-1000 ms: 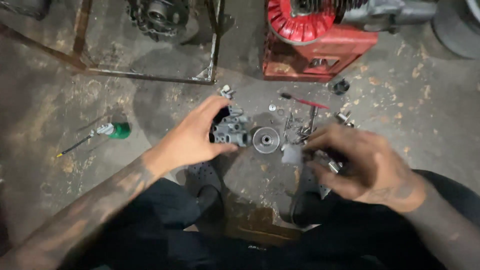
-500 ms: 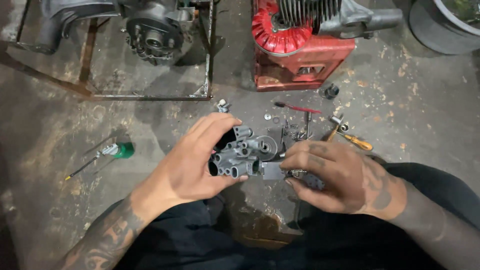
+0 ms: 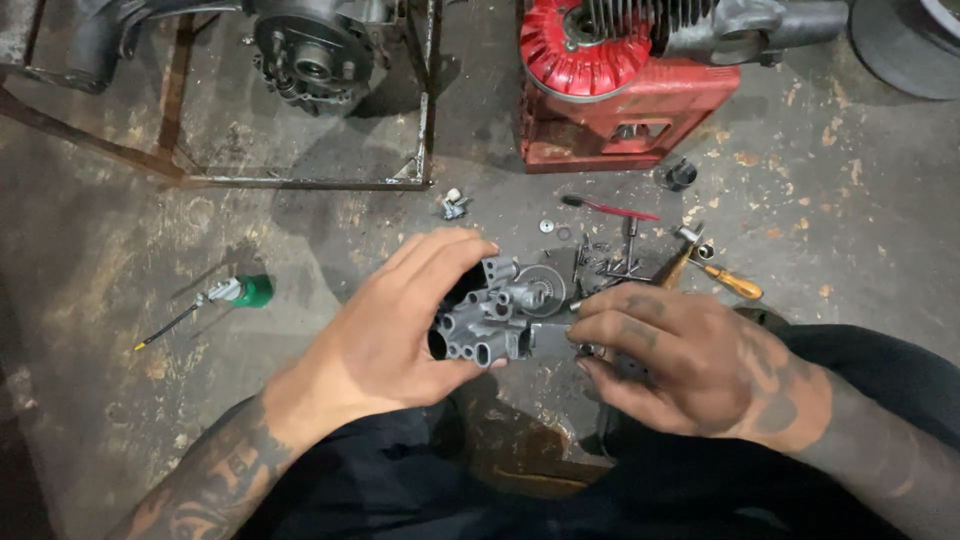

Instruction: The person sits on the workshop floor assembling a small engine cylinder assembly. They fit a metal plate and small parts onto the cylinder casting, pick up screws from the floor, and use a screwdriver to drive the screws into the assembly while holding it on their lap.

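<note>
My left hand (image 3: 395, 335) grips a grey cast-metal carburetor body (image 3: 490, 315) and holds it up over my lap. Its round ports face me. My right hand (image 3: 680, 355) is closed on a small flat grey metal part (image 3: 550, 338) pressed against the right side of that body. My fingers hide most of the small part. A round metal disc (image 3: 545, 285) lies on the floor just behind the body.
Loose screws and small parts (image 3: 605, 262) lie on the concrete floor beyond my hands, with a red-handled tool (image 3: 612, 210) and a wooden-handled screwdriver (image 3: 735, 282). A red small engine (image 3: 625, 80) stands behind. A green-handled screwdriver (image 3: 225, 297) lies left. A metal frame (image 3: 425, 120) holds another engine.
My left hand lifted the carburetor body off the floor and brought it toward me. My right hand moved left and met it with the small part.
</note>
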